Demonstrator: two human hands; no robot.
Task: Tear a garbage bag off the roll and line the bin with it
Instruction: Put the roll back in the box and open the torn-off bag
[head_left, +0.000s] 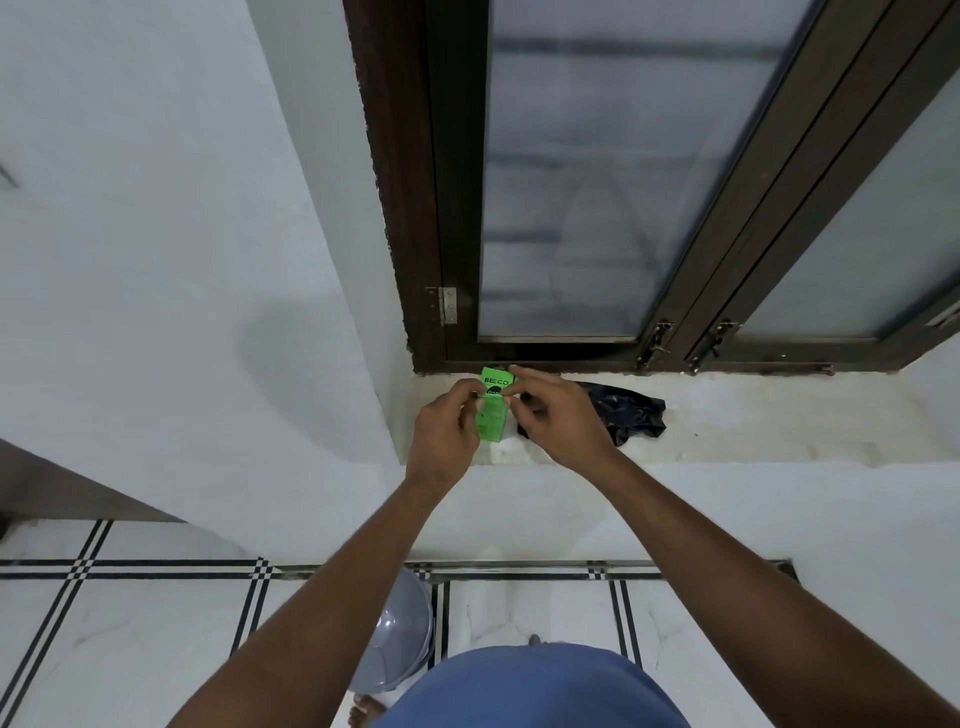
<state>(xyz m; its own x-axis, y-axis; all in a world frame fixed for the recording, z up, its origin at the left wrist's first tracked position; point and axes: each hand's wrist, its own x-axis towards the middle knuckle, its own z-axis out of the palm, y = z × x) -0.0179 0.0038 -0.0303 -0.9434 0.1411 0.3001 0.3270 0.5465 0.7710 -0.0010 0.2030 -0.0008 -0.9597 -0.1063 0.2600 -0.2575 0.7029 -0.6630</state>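
A bright green garbage bag packet (493, 415) with black print stands over the left end of the stone windowsill (753, 415). My left hand (449, 428) grips its left side with curled fingers. My right hand (558, 415) pinches the packet's upper right part between thumb and fingers. Just right of my right hand, a crumpled black garbage bag (631, 415) lies on the sill. The grey bin (402, 631) with its domed lid stands on the floor below, partly hidden by my left forearm.
A dark-framed window (571, 208) with frosted glass rises behind the sill. White walls close in at the left. The floor has white tiles with black stripes (83, 571). My bare foot (366, 709) shows beside the bin.
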